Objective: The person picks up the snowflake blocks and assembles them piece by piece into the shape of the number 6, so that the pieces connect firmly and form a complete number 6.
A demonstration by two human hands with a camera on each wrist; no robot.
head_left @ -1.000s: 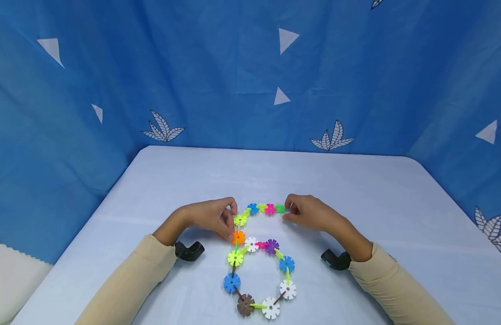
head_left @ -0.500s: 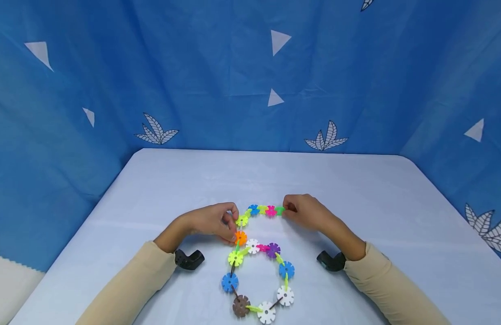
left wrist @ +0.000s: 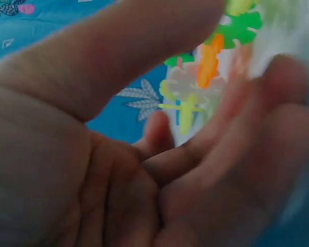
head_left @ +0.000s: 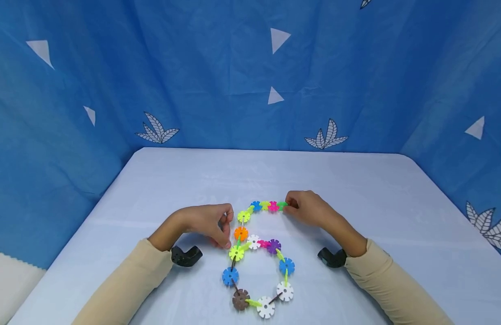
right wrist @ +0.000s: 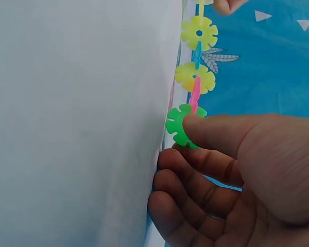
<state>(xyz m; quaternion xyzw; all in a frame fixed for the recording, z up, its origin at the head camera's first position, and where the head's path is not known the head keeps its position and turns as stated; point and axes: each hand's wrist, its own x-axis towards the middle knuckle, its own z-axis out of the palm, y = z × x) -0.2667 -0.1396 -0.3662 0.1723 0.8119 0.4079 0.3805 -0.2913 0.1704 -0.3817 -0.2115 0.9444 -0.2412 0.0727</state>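
A chain of notched plastic snowflake discs lies on the white table, its lower part a closed ring and its upper part curving up to the right. My right hand (head_left: 311, 208) pinches the green disc (right wrist: 180, 125) at the chain's upper right end between thumb and finger. Beside it in the chain sits a pink disc (head_left: 273, 206). My left hand (head_left: 209, 222) is just left of the chain, near the orange disc (head_left: 241, 233) and the yellow-green disc (head_left: 236, 253), its fingers loosely bent with nothing between them. The left wrist view has this hand blurred.
The ring's lower part includes a brown disc (head_left: 241, 299) and white discs (head_left: 265, 308) near me. A blue cloth (head_left: 234, 67) with white shapes hangs behind the table (head_left: 185, 174). Black camera mounts (head_left: 187, 256) sit under both wrists.
My left hand has let go of the orange disc and slid slightly down and left. My right hand has closed its fingertips on the green disc and moved slightly up.
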